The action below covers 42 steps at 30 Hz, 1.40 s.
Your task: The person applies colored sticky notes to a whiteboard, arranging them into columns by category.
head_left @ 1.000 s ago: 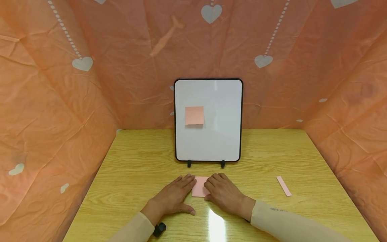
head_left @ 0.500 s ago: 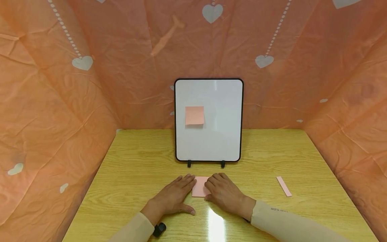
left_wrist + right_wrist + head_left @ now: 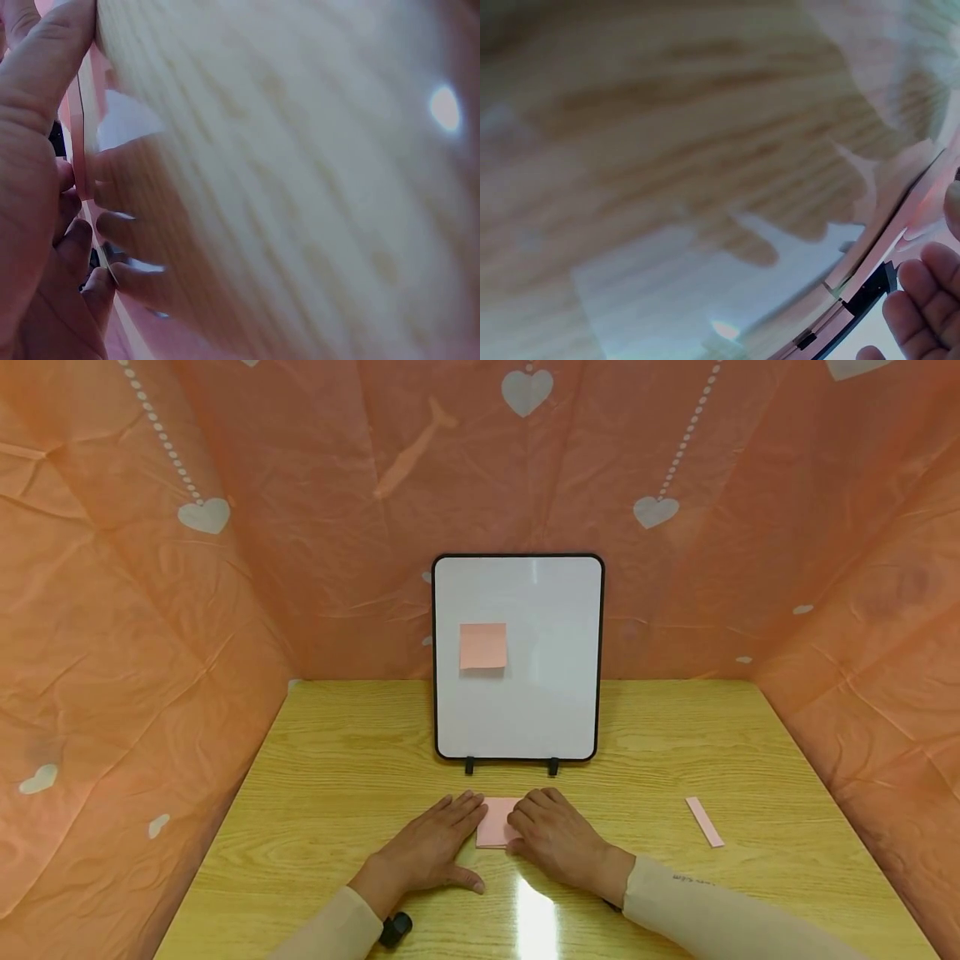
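Observation:
In the head view a pink sticky note pad (image 3: 495, 823) lies on the wooden table between the two hands. My left hand (image 3: 427, 852) rests flat, its fingertips pressing the pad's left edge and its thumb spread towards me. My right hand (image 3: 558, 839) covers the pad's right side, fingers bent and thumb at the near corner, pinching the top sticky note, whose near edge stands slightly off the pad. The exact pinch is hidden under the fingers. In the left wrist view the pad's thick pink side (image 3: 79, 139) shows beside the left thumb.
Behind the hands a black-framed whiteboard (image 3: 517, 718) stands on two small feet, with one pink sticky note (image 3: 483, 646) on its left half. A narrow pink strip (image 3: 704, 822) lies at the right of the table (image 3: 337, 752). Orange cloth with hearts hangs around three sides.
The top note's near edge has lifted a little from the pad under my right hand. Both hands have stayed almost in place.

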Tool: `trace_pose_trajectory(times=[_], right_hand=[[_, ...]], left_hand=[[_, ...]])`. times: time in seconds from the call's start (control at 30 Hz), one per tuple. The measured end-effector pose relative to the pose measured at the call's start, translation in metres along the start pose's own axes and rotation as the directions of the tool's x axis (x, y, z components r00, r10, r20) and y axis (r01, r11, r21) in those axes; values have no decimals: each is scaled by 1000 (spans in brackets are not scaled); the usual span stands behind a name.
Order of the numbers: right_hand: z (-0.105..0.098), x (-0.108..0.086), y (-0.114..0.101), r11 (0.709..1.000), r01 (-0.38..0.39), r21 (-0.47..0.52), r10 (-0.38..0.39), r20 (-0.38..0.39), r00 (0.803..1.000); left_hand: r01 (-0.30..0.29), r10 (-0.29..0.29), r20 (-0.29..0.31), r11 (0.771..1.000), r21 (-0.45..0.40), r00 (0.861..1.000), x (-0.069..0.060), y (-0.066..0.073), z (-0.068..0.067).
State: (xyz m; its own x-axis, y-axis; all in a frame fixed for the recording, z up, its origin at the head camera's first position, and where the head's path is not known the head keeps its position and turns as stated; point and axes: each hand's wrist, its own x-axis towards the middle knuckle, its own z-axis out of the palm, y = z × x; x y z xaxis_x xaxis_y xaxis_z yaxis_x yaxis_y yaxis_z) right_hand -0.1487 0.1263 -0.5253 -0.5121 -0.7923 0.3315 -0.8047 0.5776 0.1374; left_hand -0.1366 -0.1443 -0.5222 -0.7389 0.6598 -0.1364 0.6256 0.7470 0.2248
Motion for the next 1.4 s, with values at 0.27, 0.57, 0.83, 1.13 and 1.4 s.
trace_pose_trajectory(times=[0.27, 0.57, 0.83, 1.13, 1.4], right_hand=[[-1, 2, 0, 997, 67, -45, -69, -42, 997], [-2, 3, 0, 993, 81, -88, -82, -11, 997], [0, 4, -1, 994, 64, -88, -66, -17, 998], [4, 7, 2, 990, 85, -113, -93, -68, 993], [4, 8, 5, 986, 116, -123, -122, -41, 992]], left_hand=[[-3, 3, -3, 1000, -22, 1000, 0, 0, -1], [10, -9, 7, 1000, -26, 1000, 0, 1, 0], [5, -5, 2, 1000, -27, 1000, 0, 0, -1], [8, -8, 3, 999, -39, 1000, 0, 1, -1], [10, -10, 8, 999, -50, 1000, 0, 1, -1]])
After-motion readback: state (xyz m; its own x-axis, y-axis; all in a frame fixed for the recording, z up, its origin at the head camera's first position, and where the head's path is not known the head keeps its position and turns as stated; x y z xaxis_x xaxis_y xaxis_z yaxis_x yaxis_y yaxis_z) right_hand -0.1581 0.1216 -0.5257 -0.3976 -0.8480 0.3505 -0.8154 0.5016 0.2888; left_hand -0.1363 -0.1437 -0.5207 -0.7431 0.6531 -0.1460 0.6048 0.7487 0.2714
